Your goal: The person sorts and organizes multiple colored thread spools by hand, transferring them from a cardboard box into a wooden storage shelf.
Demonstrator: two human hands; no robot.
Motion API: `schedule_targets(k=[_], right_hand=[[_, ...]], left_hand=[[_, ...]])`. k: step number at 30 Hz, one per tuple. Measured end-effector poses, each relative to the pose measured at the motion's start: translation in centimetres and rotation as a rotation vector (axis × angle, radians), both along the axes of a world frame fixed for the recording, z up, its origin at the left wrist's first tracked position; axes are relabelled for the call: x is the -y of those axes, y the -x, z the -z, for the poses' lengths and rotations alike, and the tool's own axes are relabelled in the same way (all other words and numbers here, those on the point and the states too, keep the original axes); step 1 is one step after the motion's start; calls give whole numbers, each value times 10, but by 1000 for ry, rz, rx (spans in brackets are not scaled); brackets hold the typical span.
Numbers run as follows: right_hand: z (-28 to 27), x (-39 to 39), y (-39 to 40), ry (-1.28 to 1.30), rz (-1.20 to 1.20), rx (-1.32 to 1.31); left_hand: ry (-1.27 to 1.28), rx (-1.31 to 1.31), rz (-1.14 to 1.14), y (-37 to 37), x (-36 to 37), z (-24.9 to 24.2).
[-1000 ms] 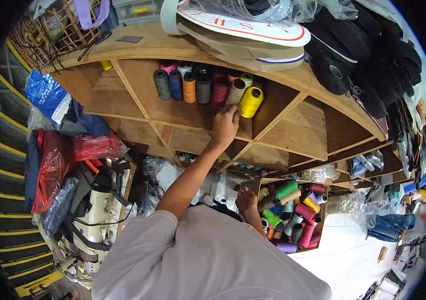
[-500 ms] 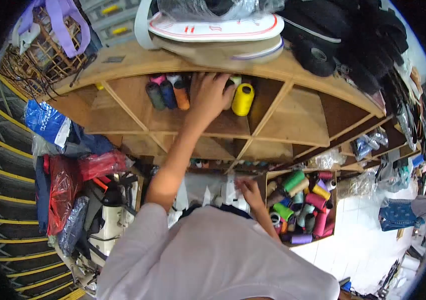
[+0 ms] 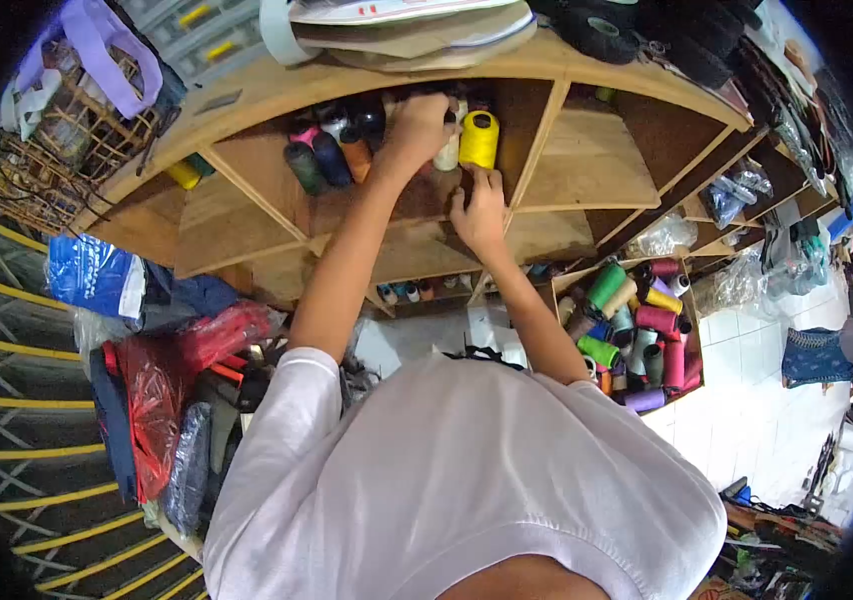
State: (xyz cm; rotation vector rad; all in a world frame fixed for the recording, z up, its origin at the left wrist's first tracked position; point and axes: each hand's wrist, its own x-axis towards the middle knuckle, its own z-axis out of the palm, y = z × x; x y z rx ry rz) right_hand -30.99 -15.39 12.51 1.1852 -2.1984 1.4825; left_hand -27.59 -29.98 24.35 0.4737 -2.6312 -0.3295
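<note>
Up top, unlabelled yellow thread cone (image 3: 479, 140).

Yellow thread cone (image 3: 480, 139): upright on shelf (image 3: 587, 160), rightmost in its compartment, dark core opening on top. Cream cone (image 3: 449, 150) touching its left side, upright, partly hidden. Dark green, navy, orange cones (image 3: 329, 158) stand further left.

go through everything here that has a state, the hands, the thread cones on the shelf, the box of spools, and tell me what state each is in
left hand: raised into the shelf compartment, fingers among the cones
right hand: at the shelf edge, below the yellow cone
yellow cone: upright on the shelf
dark cones: upright in a row
box of spools: open, spools piled loosely
wooden shelf: neighbouring compartment bare
</note>
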Motion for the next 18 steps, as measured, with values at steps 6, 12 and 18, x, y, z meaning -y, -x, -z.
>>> schedule_targets(k=[6,12,18], right_hand=[[4,5,-2,-28,68,-22],[4,1,-3,-13,64,-3],[-10,28,-20,-109,408,-46]], left_hand=[[-15,-71,71,-3,7,6],[-6,-539,153,-39,-9,2],[-568,-575,137,-93,-52,90]])
